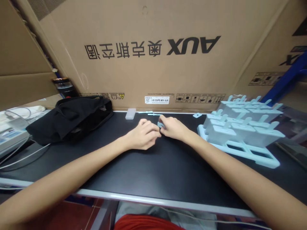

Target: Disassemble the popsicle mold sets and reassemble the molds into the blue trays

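Over the middle of the black table, my left hand [145, 134] and my right hand [174, 127] meet at the fingertips. Pinched in my right hand is a small light-blue piece [160, 125], which looks like a popsicle mould lid. My left hand's fingers are curled against it; anything inside them is hidden. Just beyond the hands lie thin light-blue popsicle sticks [154, 114] and a pale mould cup [130, 114] on its side. A loose light-blue lid [197, 115] with a hole lies farther right.
On the right, a light-blue popsicle mould rack [254, 156] holds several lidded moulds with sticks upright. A black bag [72, 118] lies at left, near white cables and a dark jar [64, 87]. A large cardboard box [144, 73] walls off the back.
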Tool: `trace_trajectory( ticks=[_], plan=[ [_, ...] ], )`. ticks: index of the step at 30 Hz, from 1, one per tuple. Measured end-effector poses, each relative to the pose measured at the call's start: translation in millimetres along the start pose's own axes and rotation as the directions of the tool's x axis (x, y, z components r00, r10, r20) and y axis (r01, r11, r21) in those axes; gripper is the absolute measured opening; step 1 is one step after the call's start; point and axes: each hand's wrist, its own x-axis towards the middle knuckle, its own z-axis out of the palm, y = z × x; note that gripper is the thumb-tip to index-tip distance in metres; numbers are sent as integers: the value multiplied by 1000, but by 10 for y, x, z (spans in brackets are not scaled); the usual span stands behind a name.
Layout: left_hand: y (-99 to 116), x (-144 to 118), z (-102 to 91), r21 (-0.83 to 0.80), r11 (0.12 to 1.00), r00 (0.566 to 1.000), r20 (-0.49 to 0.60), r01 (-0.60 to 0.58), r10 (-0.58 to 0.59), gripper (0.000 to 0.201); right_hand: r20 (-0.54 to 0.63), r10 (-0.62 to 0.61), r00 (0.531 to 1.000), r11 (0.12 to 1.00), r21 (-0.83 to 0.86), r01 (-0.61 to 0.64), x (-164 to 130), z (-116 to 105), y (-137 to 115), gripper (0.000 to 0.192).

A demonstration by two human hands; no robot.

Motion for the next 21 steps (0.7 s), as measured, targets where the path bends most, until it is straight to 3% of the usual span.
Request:
trace_trajectory(
  ticks=[2, 5, 10, 12, 14, 18, 21],
  plan=[
    [44, 48, 85, -17, 1000, 1000, -20, 18, -19, 30, -4, 16, 1000, 997, 70, -16, -140, -72, 77, 24],
    [71, 97, 165, -89, 994, 997, -32, 68, -71, 42, -21, 82, 996, 938, 339, -70, -254, -185, 147, 11],
    [75, 111, 199, -296, 949, 979, -137, 106, -152, 51, 13, 244, 970, 584, 796, -158, -266, -294, 79, 12],
    [79, 107, 196, -391, 905, 957, -155, 167, -244, 52, 42, 259, 965, 453, 877, -160, -268, -306, 19, 20],
    [83, 101, 195, -476, 845, 939, -102, 245, -330, 54, 69, 242, 968, 373, 914, -158, -280, -312, -40, 29],
    [83, 88, 214, -541, 739, 896, 63, 401, -440, 55, 109, 225, 968, 352, 917, -185, -306, -304, -140, 26],
    [78, 72, 244, -537, 725, 886, 102, 432, -453, 57, 110, 199, 974, 356, 918, -177, -309, -243, -216, 22]
  ],
)
